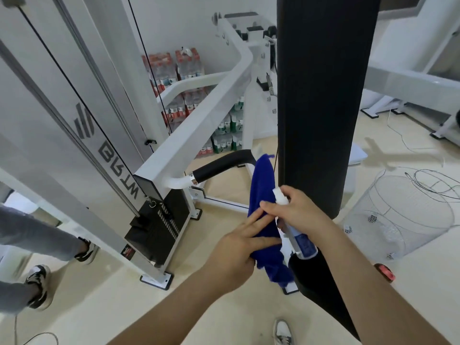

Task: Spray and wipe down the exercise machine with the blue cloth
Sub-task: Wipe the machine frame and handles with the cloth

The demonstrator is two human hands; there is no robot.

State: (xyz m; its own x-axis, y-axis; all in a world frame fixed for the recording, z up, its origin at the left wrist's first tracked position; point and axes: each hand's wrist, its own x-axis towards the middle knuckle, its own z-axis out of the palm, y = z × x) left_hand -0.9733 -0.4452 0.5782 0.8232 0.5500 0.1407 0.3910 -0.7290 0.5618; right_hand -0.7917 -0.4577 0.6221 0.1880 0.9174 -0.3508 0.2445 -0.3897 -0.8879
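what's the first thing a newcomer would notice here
The bright blue cloth at centre draws the eye, with the left hand laying straight fingers across it and the right hand beside it gripping a spray bottle. Just behind them a tall black pad rises to the top edge, and the white machine frame angles away on the left.

Cream floor [224,307] underfoot, white wall [189,26] behind, bottle packs [174,68] stacked high against it. Wire basket [398,215] sitting on the floor at right, a white frame [410,83] beyond it. Bright, even light throughout.
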